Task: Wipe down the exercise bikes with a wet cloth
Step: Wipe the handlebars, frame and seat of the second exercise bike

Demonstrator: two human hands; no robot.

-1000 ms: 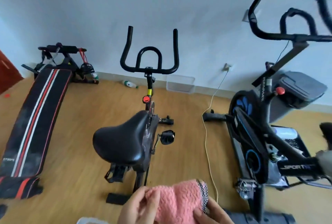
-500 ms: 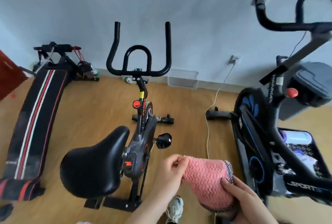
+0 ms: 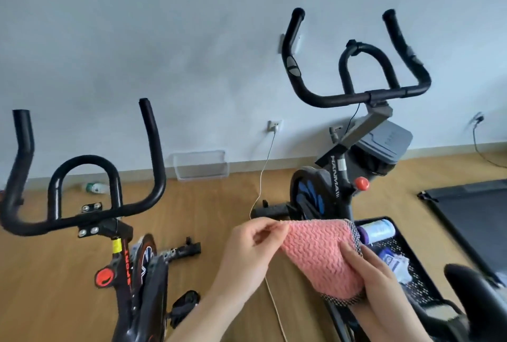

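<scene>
Pink waffle-knit cloth (image 3: pixel 315 254) is up in the air between both hands, not touching either bike yet. My read: the left hand (image 3: pixel 247 254) pinches its upper-left corner between thumb and forefinger, and the right hand (image 3: pixel 384 286) has its fingers curled round the lower-right end. So the cloth runs on a slant, high on the left and low on the right. What matters for the next move imo: the blue-wheeled bike (image 3: pixel 336 174) sits straight behind the cloth, with its handlebar (image 3: pixel 343 98) up and further away and its saddle (image 3: pixel 472 284) low by the right forearm. The orange-trimmed bike (image 3: pixel 129 254) is well off to the left. I'd guess the blue one gets wiped first, with the right hand, since that hand's nearer. Can't tell if the cloth is actually wet.
</scene>
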